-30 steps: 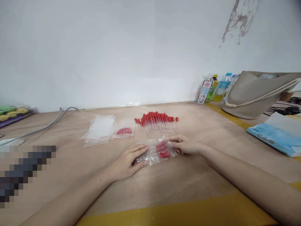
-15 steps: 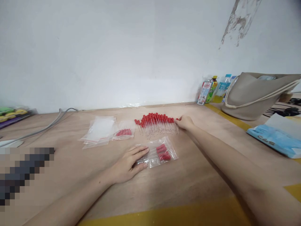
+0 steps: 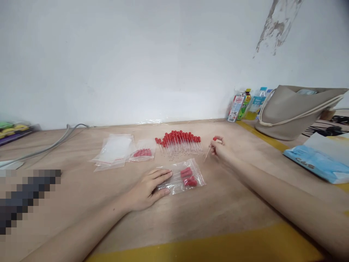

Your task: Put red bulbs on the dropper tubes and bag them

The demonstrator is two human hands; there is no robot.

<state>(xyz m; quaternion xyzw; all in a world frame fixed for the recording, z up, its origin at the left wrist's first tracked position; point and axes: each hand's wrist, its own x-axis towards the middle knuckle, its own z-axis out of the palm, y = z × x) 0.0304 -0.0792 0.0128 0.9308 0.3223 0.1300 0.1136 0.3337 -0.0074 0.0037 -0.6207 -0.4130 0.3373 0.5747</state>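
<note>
My left hand (image 3: 151, 187) lies with fingers stretched out over the left end of a clear zip bag (image 3: 176, 185) on the table. Inside that bag are several red-bulbed droppers, their bulbs toward the right. My right hand (image 3: 220, 148) is closed in a pinch around one dropper (image 3: 208, 150), red bulb up and thin clear tube slanting down to the left. Just left of it, a row of red-bulbed droppers (image 3: 181, 140) lies side by side, bulbs toward the wall. A second zip bag (image 3: 143, 153) with red-bulbed droppers lies left of the row.
Flat clear zip bags (image 3: 114, 149) are stacked at the left, near a grey cable (image 3: 54, 143). A carton (image 3: 236, 109) and bottles (image 3: 256, 105) stand by the wall at right, beside a grey bag (image 3: 291, 112) and a blue packet (image 3: 313, 162).
My right hand has lifted one dropper from the row's right end and moved slightly right and toward me. My left hand stays on the bag.
</note>
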